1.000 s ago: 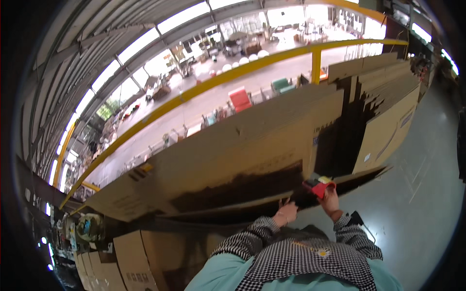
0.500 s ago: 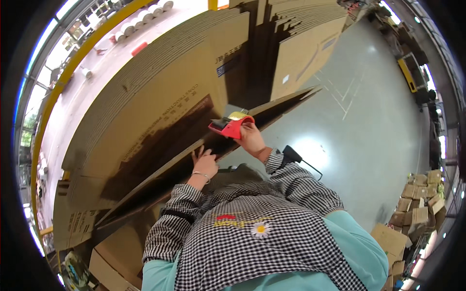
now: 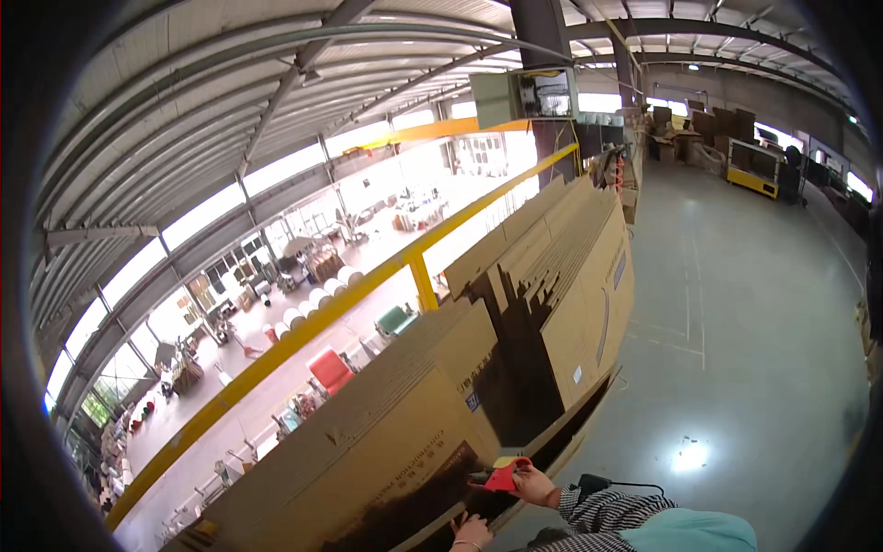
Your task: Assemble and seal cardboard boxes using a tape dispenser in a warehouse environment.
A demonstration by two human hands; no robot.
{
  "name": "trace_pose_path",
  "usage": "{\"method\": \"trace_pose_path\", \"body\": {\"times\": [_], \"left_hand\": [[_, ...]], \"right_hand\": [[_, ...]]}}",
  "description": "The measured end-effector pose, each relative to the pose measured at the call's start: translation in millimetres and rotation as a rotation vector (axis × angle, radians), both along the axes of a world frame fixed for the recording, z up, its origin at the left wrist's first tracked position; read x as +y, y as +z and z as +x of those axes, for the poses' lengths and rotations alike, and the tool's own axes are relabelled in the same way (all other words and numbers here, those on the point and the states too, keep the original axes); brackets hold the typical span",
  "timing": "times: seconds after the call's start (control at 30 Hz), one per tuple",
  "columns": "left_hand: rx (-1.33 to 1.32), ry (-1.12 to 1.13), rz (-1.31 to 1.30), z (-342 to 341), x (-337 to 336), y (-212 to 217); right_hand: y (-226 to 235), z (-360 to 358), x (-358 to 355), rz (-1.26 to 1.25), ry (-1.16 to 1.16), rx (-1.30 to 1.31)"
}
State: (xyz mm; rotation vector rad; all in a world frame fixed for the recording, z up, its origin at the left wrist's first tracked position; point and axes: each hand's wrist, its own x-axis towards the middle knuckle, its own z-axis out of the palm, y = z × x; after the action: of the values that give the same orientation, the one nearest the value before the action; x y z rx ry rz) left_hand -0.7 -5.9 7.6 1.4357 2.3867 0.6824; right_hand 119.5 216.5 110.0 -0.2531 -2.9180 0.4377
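A red tape dispenser [image 3: 502, 475] with a yellowish roll is in my right hand [image 3: 535, 486], its fingers closed around it. It hangs above the upper edge of a brown flattened carton [image 3: 575, 442] in front of me. My left hand [image 3: 473, 532], low in the picture, rests on the carton with its fingers apart; part of it is cut off by the lower edge. Just beyond stands a long row of upright flattened cartons [image 3: 405, 432], printed on their faces.
A yellow railing [image 3: 322, 317] runs behind the cartons, above a lower hall with white rolls [image 3: 313, 299] and machines. Grey floor [image 3: 736, 350] stretches to my right. A yellow-based machine [image 3: 752, 175] and stacked cardboard [image 3: 708, 129] stand far off. An electrical box hangs on a column [image 3: 543, 37].
My view has tilted up toward the hall and roof, so my hands now sit at the bottom of the picture. The tape dispenser stays in my right hand; my left hand stays at the carton.
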Motion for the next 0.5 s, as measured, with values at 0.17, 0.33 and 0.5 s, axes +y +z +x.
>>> {"method": "trace_pose_path", "body": {"times": [0.17, 0.33, 0.5], "left_hand": [[-0.018, -0.138, -0.560, -1, -10, 35], [0.167, -0.402, -0.658, -5, 2, 82], [0.078, -0.134, -0.421, -2, -8, 56]], "right_hand": [[-11, 1, -10, 0.109, 0.006, 0.199], [-29, -5, -8, 0.164, -0.053, 0.017], [-3, -13, -4, 0.204, -0.009, 0.083]]}}
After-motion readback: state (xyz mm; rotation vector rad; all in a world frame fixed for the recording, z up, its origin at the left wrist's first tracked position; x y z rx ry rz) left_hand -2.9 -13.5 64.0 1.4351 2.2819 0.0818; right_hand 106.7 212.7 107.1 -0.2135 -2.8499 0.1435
